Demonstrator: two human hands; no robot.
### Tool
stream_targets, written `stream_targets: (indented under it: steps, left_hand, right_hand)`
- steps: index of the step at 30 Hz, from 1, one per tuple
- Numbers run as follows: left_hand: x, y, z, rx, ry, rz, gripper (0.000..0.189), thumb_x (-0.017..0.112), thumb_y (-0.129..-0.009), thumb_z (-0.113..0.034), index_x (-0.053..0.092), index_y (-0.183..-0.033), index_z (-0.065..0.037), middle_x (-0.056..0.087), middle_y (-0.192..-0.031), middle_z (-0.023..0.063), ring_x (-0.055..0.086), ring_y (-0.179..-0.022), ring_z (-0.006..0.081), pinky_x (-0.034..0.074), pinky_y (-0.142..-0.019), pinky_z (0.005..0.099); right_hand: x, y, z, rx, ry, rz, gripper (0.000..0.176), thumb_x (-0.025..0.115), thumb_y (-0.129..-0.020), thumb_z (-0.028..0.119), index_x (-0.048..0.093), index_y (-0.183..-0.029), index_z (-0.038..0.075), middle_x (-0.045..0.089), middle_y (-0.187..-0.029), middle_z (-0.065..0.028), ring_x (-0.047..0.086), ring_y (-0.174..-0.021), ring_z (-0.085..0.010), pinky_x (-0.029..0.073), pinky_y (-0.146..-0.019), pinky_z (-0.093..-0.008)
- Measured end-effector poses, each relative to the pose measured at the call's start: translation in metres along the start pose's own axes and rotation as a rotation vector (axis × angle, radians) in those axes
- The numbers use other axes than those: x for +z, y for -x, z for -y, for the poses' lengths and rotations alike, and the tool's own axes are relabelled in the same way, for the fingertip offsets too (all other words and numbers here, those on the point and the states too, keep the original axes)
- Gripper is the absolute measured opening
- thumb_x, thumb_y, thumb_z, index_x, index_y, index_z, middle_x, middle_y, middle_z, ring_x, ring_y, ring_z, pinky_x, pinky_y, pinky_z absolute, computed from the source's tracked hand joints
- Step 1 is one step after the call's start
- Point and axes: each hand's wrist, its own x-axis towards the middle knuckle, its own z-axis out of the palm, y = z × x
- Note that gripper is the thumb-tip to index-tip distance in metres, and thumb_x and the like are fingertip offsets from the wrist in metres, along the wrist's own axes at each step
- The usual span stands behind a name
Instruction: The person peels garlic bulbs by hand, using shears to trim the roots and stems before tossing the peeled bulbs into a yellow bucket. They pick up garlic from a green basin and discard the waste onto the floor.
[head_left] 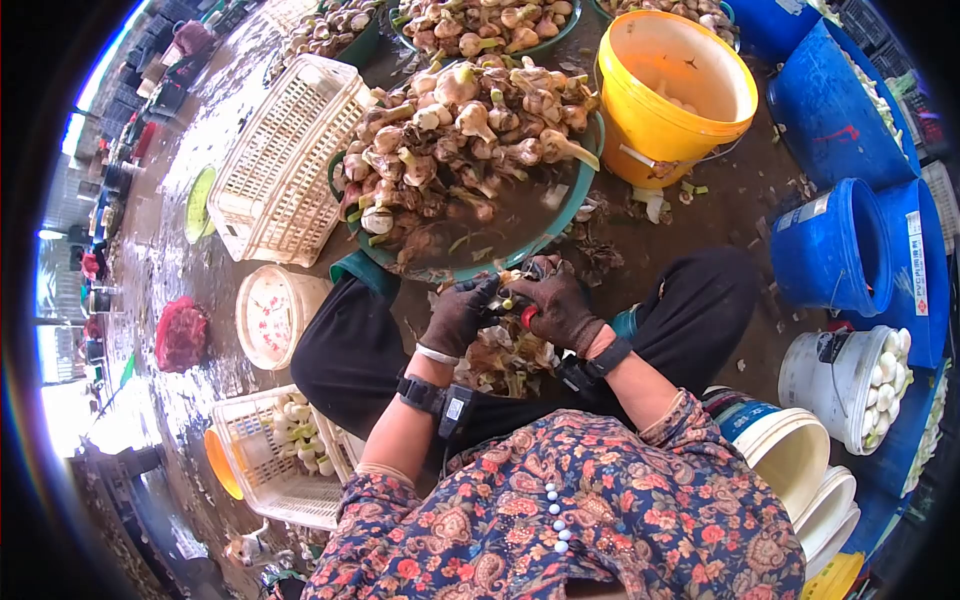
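Both my hands wear dark gloves and meet over my lap, just below the green-rimmed basin (pixel 585 190) heaped with unpeeled garlic bulbs (pixel 460 130). My left hand (pixel 463 315) is closed around a garlic bulb (pixel 507 290), mostly hidden by the fingers. My right hand (pixel 556 303) is closed at the same bulb, with something red (pixel 528 317) showing by its fingers; whether that is a tool's handle is unclear. Peelings (pixel 505 360) lie beneath the hands between my legs.
A yellow bucket (pixel 640 130) stands right of the basin, white crates (pixel 285 150) left. Blue buckets (pixel 812 255) and a white bucket (pixel 820 385) of peeled garlic stand at the right. A lower-left crate (pixel 270 490) holds garlic. A pale bucket (pixel 265 320) is near my left knee.
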Motion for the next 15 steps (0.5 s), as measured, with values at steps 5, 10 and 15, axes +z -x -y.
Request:
stream_targets:
  steps: [5,10,15]
  left_hand:
    - [0.013,0.010,-0.001,0.156,0.142,-0.079,0.027,0.061,-0.087,-0.024,0.062,-0.102,0.000,0.062,-0.094,0.0017,0.059,-0.082,0.0104,0.048,-0.069,0.0246]
    - [0.029,0.035,-0.019,0.273,-0.356,0.242,0.018,0.063,-0.086,-0.018,0.064,-0.089,-0.001,0.060,-0.081,0.0003,0.055,-0.080,0.0112,0.044,-0.073,0.0258]
    - [0.023,0.042,-0.001,0.144,-0.959,0.492,0.020,0.067,-0.082,-0.023,0.065,-0.090,-0.004,0.064,-0.078,0.0086,0.059,-0.074,0.0164,0.047,-0.070,0.0313]
  right_hand:
    - [0.023,0.002,-0.010,0.481,-0.865,-0.155,0.014,0.066,-0.077,0.009,0.060,-0.090,0.008,0.059,-0.087,-0.0038,0.057,-0.082,-0.0183,0.046,-0.073,-0.0296]
    - [0.013,0.013,-0.038,0.967,-1.363,-0.058,0.020,0.060,-0.087,0.029,0.064,-0.090,0.009,0.063,-0.079,-0.0014,0.056,-0.064,-0.0087,0.044,-0.053,-0.0214]
    - [0.016,0.008,-0.048,1.070,-1.599,-0.238,0.036,0.055,-0.088,0.043,0.064,-0.085,0.009,0.057,-0.067,0.0015,0.050,-0.048,-0.0079,0.038,-0.043,-0.0214]
